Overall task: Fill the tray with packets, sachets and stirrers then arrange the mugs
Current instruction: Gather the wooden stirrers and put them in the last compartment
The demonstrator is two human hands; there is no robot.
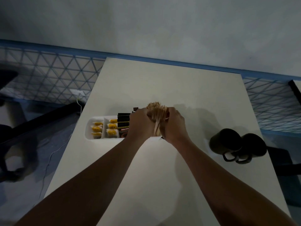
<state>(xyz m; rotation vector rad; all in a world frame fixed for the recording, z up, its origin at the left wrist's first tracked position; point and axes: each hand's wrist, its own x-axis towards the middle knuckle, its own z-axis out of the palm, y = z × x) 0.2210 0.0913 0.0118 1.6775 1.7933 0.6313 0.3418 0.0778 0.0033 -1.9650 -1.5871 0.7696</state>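
Wooden stirrers [157, 118] stand bunched over the right end of the white tray [88, 129]. Left hand [140, 123] and right hand [174, 124] both curl round the bundle. Tea sachets [112, 128] and coffee packets [123, 126] sit at 9 o'clock. Stirrer step in hand. Next, probably: seat the bundle, release, reach for the black mugs [226, 141] at 3 o'clock.

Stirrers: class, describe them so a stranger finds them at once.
On the white table lies a long white tray. At its right end, the left hand and right hand grip the stirrers: thin pale sticks, bunched, unlike the flat yellow sachets and dark packets.
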